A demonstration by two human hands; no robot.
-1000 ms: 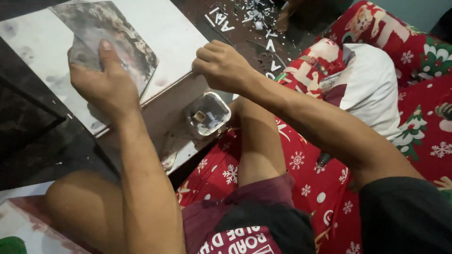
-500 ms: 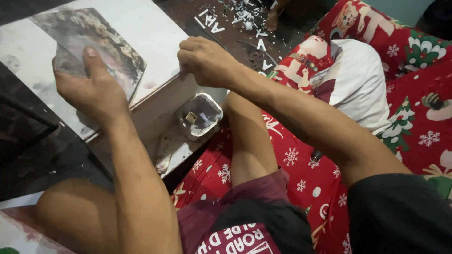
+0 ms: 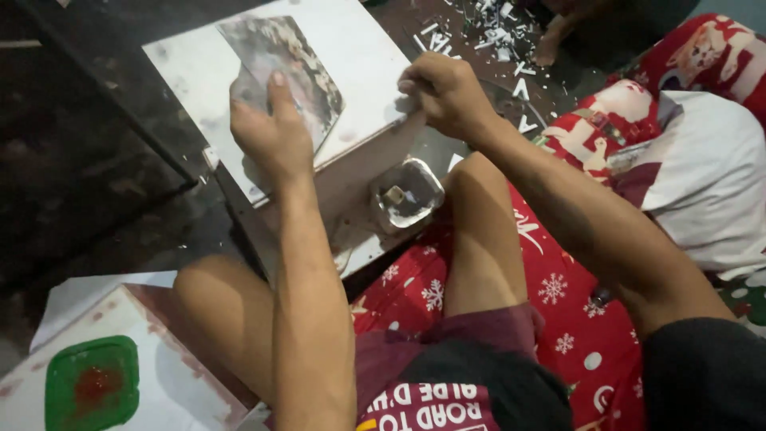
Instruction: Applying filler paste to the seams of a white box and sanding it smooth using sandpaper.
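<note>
A white board (image 3: 359, 56) lies tilted in front of me with a grey mottled sheet (image 3: 299, 72) on top of it. My left hand (image 3: 271, 132) presses down on the near edge of that sheet, thumb up along it. My right hand (image 3: 447, 92) is closed at the board's right edge; whether it grips the edge or a small tool is hidden by the fingers. Just below the board's edge sits a small clear container (image 3: 407, 195) with a little pale piece inside.
White scraps (image 3: 487, 32) litter the dark floor beyond the board. A red patterned cloth (image 3: 574, 295) and a white cushion (image 3: 702, 191) lie to the right. At bottom left a second white board (image 3: 159, 383) carries a green lid (image 3: 92, 383) with red inside.
Both hands and the board sit lower and more to the centre of the view than before; the left hand still holds the sheet down and the right stays at the board's edge.
</note>
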